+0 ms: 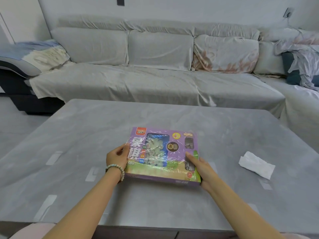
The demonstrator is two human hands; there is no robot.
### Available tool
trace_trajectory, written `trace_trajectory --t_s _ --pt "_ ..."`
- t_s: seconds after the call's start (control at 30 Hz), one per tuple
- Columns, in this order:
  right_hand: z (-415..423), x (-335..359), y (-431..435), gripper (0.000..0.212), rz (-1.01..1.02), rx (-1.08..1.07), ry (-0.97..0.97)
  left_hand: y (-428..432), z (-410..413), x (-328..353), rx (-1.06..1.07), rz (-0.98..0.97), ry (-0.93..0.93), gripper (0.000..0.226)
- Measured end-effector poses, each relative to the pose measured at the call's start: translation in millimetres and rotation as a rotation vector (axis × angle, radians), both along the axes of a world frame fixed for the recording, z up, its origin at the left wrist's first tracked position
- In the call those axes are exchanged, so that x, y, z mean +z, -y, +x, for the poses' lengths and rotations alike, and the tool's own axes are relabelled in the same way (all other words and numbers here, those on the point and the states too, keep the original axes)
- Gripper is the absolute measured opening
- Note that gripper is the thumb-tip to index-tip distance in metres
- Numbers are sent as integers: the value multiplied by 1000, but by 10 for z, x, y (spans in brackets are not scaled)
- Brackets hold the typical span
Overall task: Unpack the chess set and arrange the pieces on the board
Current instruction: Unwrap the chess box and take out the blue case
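Both of my hands are gripping the wrapped box [164, 152] at the middle of the table [155, 204]: left hand [117, 156] curling round its left edge, right hand [200, 168] pinching its near right corner. Tissue [256, 167] is lying well to its right.

Open tabletop [82, 135] at frame left and above centre; chess set box [164, 152] occupies centre; a folded tissue [256, 167], seemingly, obstructs centre right

Soft even daylight; slight blur; edges bowed.

Right hand [203, 171] partly hidden under chess box [155, 171], pieces [155, 150] inside blurred
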State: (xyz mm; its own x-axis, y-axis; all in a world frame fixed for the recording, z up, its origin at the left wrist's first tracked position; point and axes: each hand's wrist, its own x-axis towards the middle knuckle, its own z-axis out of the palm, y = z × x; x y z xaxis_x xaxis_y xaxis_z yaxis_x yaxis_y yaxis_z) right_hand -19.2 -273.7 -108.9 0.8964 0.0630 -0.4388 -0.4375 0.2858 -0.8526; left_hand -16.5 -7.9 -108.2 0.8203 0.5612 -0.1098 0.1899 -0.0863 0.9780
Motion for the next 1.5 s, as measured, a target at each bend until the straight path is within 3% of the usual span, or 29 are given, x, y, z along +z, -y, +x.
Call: trace_trajectory --t_s 0.2,0.33,0.53,0.73,0.8,0.9,1.0,1.07,1.27,1.37,1.5 --pt "2 -42 55 64 45 30 -62 48 0 -35 117 36 -6 35" --pt "-10 -43 113 61 89 55 -58 -42 -11 -32 157 97 13 34" --pt "12 -137 114 65 -88 -11 -63 -250 43 0 203 144 114 50" --pt "119 -37 388 53 -251 -121 -68 -425 123 78 315 215 56 43" --pt "134 -23 474 55 -235 -110 -59 -323 127 147 240 363 19 62" --pt "108 23 517 54 -224 -85 -58 -114 180 199 -68 793 8 85" --pt "94 78 580 57 -250 -75 -66 12 251 -24 -528 1003 -363 71" --pt "78 122 683 55 -267 -87 -60 47 214 -249 -676 1070 -511 58" --pt "17 159 1194 54 -234 -195 -61 -43 157 -390 -407 1038 -661 71" --pt "7 183 1330 43 -141 -217 -50 -101 214 -379 -358 993 -692 70" --pt "42 216 1260 44 -101 -174 -79 -161 272 -237 -308 967 -541 54"
